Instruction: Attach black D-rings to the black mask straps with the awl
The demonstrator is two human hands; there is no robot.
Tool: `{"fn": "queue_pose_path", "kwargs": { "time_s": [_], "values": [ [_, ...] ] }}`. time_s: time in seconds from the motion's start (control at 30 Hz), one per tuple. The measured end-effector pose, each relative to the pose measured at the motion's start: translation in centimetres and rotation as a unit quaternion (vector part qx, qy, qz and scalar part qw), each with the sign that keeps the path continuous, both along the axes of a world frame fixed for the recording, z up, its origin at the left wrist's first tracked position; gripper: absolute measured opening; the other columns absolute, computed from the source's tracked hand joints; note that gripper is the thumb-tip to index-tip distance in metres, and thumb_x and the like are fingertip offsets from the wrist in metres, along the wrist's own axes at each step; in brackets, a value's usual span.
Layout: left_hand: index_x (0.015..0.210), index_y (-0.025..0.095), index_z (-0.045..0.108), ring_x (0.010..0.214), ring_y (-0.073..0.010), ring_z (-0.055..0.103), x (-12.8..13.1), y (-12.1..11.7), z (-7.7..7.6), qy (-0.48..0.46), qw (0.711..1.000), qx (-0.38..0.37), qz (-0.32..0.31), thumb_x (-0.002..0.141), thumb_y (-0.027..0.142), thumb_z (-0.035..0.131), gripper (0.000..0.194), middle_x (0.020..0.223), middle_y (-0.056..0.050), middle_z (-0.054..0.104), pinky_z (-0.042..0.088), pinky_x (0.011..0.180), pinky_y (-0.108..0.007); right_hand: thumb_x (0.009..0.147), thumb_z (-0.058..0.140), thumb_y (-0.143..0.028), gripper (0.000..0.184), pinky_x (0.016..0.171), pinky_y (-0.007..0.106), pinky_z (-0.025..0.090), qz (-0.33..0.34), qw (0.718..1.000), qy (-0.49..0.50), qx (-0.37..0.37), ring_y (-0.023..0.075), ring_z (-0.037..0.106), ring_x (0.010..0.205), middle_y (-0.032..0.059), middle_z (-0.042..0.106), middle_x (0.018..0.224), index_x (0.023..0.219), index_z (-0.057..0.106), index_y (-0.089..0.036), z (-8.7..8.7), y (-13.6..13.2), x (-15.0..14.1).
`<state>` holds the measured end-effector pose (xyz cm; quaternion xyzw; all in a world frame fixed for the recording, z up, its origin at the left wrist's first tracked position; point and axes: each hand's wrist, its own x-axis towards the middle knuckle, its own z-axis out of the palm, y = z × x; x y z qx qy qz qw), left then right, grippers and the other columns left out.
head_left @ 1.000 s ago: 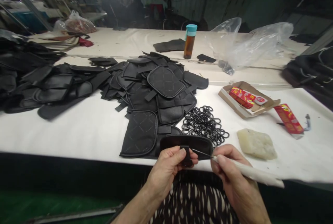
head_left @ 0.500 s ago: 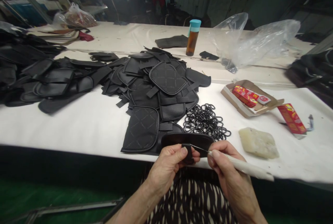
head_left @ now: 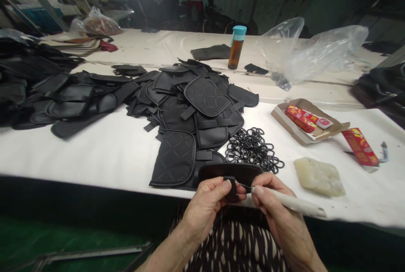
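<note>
My left hand (head_left: pixel 205 204) is closed, pinching a short black strap (head_left: pixel 232 194) between thumb and fingers at the table's front edge. The strap appears to belong to a black padded piece (head_left: pixel 229 171) that stands tilted just behind both hands; the join is hidden. In my right hand (head_left: pixel 276 206) is a white-handled awl (head_left: pixel 297 203), its thin metal shaft pointing left. The shaft's end meets the strap by my left fingers; whether it pierces it I cannot tell. Beyond the hands lies a heap of black oval rings (head_left: pixel 253 149).
Black padded pieces (head_left: pixel 205 95) form a large pile left of the rings, with more piled at far left. To the right are a yellowish block (head_left: pixel 319 176), an open cardboard box (head_left: pixel 305 135) and a red carton (head_left: pixel 360 147). A bottle (head_left: pixel 236 48) and plastic bag (head_left: pixel 316 52) stand behind.
The awl's shaft has shifted slightly lower along the strap, and its handle has swung a little. The left hand keeps its pinch. The whole view has shifted slightly.
</note>
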<state>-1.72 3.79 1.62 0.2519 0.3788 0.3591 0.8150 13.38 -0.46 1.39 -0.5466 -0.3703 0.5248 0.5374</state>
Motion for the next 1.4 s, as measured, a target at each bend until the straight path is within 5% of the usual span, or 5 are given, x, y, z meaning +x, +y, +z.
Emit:
{"fn": "queue_pose_path", "kwargs": {
  "time_s": [0.4, 1.4],
  "values": [
    [0.071, 0.010, 0.067, 0.059, -0.0145, 0.061, 0.9, -0.5, 0.0, 0.027, 0.998, -0.005, 0.061, 0.081, 0.030, 0.059, 0.025, 0.064, -0.006, 0.066, 0.047, 0.066, -0.027, 0.079, 0.058, -0.041, 0.023, 0.050, 0.023, 0.037, 0.001, 0.984, -0.175, 0.034, 0.0139, 0.045, 0.057, -0.0005, 0.052, 0.062, 0.068, 0.056, -0.021, 2.1, -0.6, 1.7],
    [0.060, 0.009, 0.065, 0.052, -0.0141, 0.058, 1.2, -0.3, -0.1, 0.048, 0.994, -0.017, 0.095, 0.077, 0.029, 0.059, 0.026, 0.059, -0.006, 0.063, 0.047, 0.059, -0.028, 0.074, 0.066, -0.042, 0.024, 0.052, 0.022, 0.037, -0.069, 0.996, -0.052, -0.001, 0.0147, 0.045, 0.063, 0.0003, 0.050, 0.065, 0.067, 0.057, -0.022, 3.1, -3.3, 2.3]
  ]
}}
